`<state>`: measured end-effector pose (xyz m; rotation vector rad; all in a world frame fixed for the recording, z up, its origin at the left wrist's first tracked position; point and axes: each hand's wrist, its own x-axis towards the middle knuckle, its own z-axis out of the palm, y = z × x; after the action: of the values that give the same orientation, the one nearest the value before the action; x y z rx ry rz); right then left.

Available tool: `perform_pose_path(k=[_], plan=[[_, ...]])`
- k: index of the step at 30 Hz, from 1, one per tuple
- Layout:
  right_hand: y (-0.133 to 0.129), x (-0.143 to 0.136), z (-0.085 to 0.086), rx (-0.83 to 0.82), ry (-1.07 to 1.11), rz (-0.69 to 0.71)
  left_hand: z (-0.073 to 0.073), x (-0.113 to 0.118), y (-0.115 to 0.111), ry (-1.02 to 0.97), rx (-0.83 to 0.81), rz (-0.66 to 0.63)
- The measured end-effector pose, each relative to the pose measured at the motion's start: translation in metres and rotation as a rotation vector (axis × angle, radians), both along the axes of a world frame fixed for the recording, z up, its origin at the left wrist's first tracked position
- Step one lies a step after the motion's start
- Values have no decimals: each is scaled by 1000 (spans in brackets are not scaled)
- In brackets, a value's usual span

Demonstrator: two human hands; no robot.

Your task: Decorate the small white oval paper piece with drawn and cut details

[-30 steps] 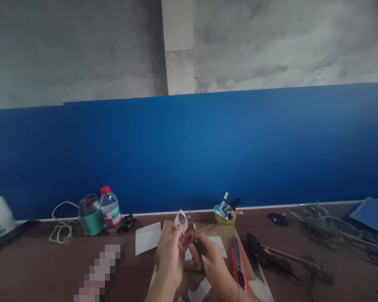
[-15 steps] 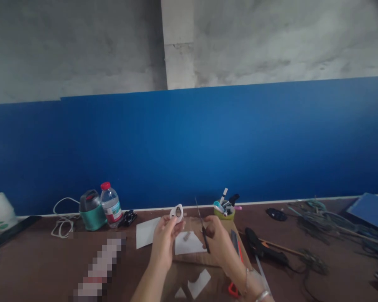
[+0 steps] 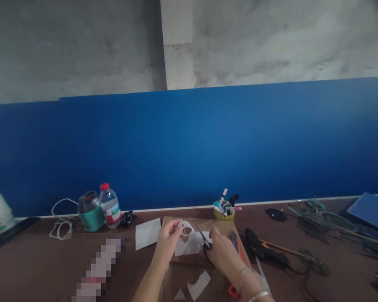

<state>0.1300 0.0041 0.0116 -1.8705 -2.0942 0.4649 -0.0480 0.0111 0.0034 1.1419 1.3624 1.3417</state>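
My left hand [image 3: 169, 238] pinches a small white paper cutout [image 3: 187, 230] that has a dark striped oval drawn on it. In my right hand [image 3: 221, 247] is a pair of scissors [image 3: 206, 242], its blades pointing up and left, close to the cutout's right edge. Whether the blades touch the paper I cannot tell. Beneath both hands a white sheet of paper [image 3: 189, 248] lies on brown cardboard [image 3: 173, 272]. Paper scraps [image 3: 199, 286] rest nearer to me.
A green cup of pens [image 3: 224, 214] stands behind my right hand. Right of it lie a black glue gun [image 3: 266, 251], a dark oval object [image 3: 276, 214] and tangled wires [image 3: 327, 222]. To the left are another white sheet [image 3: 147, 234], a red-capped bottle [image 3: 110, 206] and a teal container [image 3: 93, 217].
My left hand has lowered and turned the cutout, moving it slightly right. The scissors have tipped leftward, and their blades are now closer to the paper.
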Motion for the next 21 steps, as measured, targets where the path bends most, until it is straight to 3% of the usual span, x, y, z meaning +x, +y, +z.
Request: perform_pose_path(k=[10, 16, 21], plan=[[8, 5, -6, -16, -31, -4, -2, 10, -1, -214, 27, -20], [2, 5, -4, 13, -65, 25, -8, 12, 1, -230, 107, -67], [-2, 1, -6, 69, -94, 50, -6, 15, -1, -212, 100, -35]])
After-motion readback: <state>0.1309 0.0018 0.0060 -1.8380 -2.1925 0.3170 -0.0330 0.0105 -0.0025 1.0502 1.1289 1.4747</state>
